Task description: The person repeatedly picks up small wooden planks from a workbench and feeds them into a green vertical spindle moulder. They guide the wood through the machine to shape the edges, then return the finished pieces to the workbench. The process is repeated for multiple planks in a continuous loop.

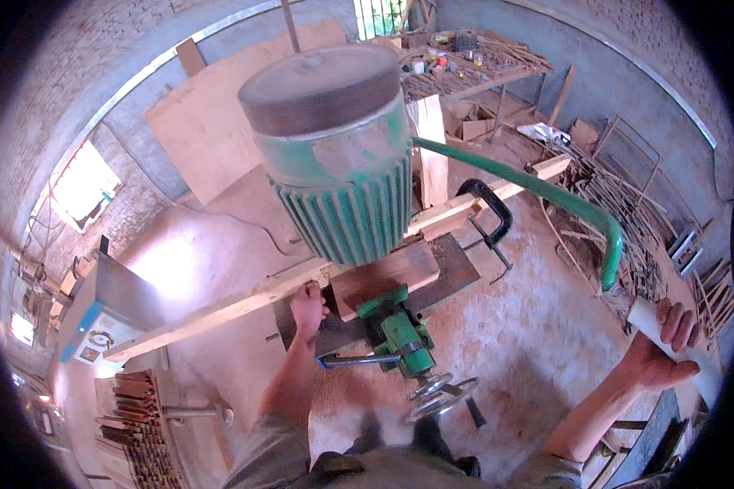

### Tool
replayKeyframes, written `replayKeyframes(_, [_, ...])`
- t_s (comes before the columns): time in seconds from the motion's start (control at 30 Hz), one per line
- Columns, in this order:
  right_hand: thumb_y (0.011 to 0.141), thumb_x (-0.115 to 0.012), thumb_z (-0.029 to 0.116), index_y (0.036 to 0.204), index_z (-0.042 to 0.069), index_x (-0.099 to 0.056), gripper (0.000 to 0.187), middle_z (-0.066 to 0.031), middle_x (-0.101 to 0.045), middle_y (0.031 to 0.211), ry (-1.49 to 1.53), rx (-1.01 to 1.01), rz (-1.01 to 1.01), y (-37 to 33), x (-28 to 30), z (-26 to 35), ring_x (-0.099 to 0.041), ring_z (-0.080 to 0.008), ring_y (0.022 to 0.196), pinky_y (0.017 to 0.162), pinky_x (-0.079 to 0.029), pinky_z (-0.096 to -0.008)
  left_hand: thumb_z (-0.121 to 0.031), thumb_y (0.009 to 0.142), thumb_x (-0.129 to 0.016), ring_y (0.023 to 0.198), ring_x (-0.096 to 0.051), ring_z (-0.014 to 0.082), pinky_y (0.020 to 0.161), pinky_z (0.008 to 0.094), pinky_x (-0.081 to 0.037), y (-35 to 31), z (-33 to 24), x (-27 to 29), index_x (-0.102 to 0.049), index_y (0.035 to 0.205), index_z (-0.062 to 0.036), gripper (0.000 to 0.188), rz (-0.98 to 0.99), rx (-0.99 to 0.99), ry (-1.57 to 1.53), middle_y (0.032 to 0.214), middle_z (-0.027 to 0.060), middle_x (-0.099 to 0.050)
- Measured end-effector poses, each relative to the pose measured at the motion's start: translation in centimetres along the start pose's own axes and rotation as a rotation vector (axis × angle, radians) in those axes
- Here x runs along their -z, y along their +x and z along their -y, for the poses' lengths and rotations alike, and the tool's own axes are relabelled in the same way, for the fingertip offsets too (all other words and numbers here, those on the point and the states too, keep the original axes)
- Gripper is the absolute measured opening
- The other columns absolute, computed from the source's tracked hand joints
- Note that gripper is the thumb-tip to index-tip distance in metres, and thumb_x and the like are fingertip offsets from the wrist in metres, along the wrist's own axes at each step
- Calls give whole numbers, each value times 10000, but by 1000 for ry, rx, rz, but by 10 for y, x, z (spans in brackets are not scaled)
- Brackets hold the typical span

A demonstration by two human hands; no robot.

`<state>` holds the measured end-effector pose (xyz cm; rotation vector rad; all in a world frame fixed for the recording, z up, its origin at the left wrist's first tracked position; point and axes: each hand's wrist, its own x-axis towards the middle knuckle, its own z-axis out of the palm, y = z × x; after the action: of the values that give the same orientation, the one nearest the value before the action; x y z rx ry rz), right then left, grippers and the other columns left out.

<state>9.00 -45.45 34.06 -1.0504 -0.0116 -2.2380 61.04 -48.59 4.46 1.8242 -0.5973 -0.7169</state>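
A machine with a large green ribbed motor (342, 204) stands in front of me, its round dark top smeared as if spinning. Below it, a reddish wooden block (387, 277) lies on the dark machine table (457, 273), with a green clamp (404, 334) against its near side. My left hand (308, 310) is closed beside the block's left end, close to a long pale wooden beam (220, 319); what its fingers hold, if anything, is hidden. Off to the right, my right hand (661, 354) wraps round a white tube (704, 371). A bent green lever (546, 193) ends near that tube.
A black C-clamp (493, 213) grips the beam right of the motor. The clamp's metal handwheel (444, 397) sits close to my body. At left stand a grey cabinet (110, 306) and stacked wood strips (139, 424). Scrap sticks (620, 204) lie heaped at right.
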Motion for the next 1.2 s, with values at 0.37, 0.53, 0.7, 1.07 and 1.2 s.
replayKeyframes(0.37, [666,-759,518,776,151,-524,449,53,-405,642,-105,-17,31,-29,41,7,-419,-142,665,763,-331,-391,-302,922,-490,420,-491,109,356,245,-378,0,-2,-3,-574,983,-59,264,52,29,-85,599,10,-506])
replayKeyframes(0.53, [606,-797,489,745,127,-544,463,41,-417,673,-115,-25,-55,-42,56,13,-434,-168,731,879,-336,-445,-308,923,-494,423,-510,106,355,242,-386,-5,-9,-4,-575,995,-54,276,59,15,-34,610,17,-523])
replayKeyframes(0.7, [600,-796,483,785,102,-576,478,2,-443,711,-109,-84,-73,-55,70,19,-460,-242,799,984,-308,-521,-330,921,-501,425,-509,108,363,243,-392,2,-2,0,-572,1016,-38,315,50,21,-26,621,21,-535])
replayKeyframes(1.07, [745,-671,519,967,148,-589,440,-44,-578,923,-235,-179,33,-80,97,27,-489,-336,1064,1050,-231,-590,-344,922,-503,433,-509,100,368,239,-387,1,1,-2,-567,954,-42,310,37,-9,21,623,15,-523])
replayKeyframes(1.2, [796,-628,485,1060,131,-599,442,-78,-599,1091,-216,-245,120,-97,107,28,-448,-375,1167,1074,-212,-575,-344,918,-509,431,-513,107,366,240,-386,1,-1,-3,-564,942,-43,307,37,3,-5,621,18,-525])
